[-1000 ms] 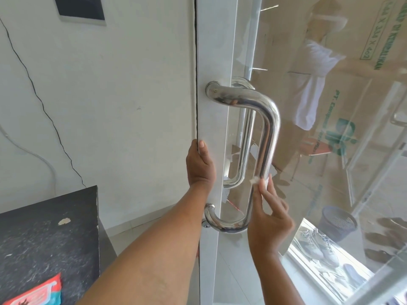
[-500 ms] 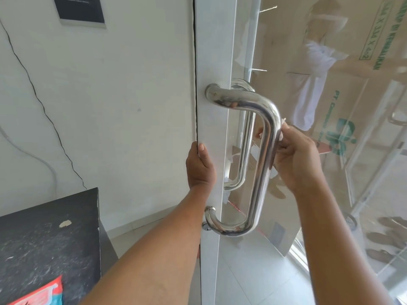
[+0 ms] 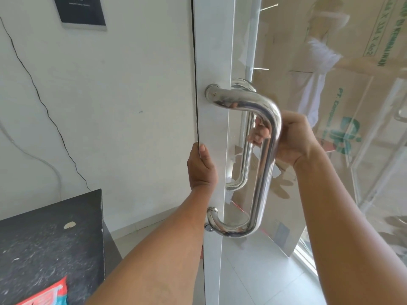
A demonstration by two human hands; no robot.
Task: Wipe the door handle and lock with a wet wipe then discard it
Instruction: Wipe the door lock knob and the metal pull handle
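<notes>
A polished steel D-shaped door handle point(image 3: 262, 172) is fixed to the white frame of a glass door point(image 3: 214, 62). My right hand point(image 3: 293, 139) is wrapped around the upper part of the handle's vertical bar, just below the top bend; the wet wipe is hidden inside the grip. My left hand point(image 3: 201, 168) grips the door's left edge at mid-height, thumb on the front face. A small round lock cylinder point(image 3: 208, 227) sits under the handle's lower mount, beside my left forearm.
A dark speckled counter point(image 3: 44, 249) stands at lower left, with a red and blue wipe packet point(image 3: 47, 294) at its near edge. A cracked white wall point(image 3: 99, 106) lies left of the door. The glass point(image 3: 330, 150) reflects a person. Pale floor tiles point(image 3: 253, 282) lie below.
My right hand has moved from the lower part of the handle's bar up to just under the top bend and closed around it. My left hand stays on the door edge.
</notes>
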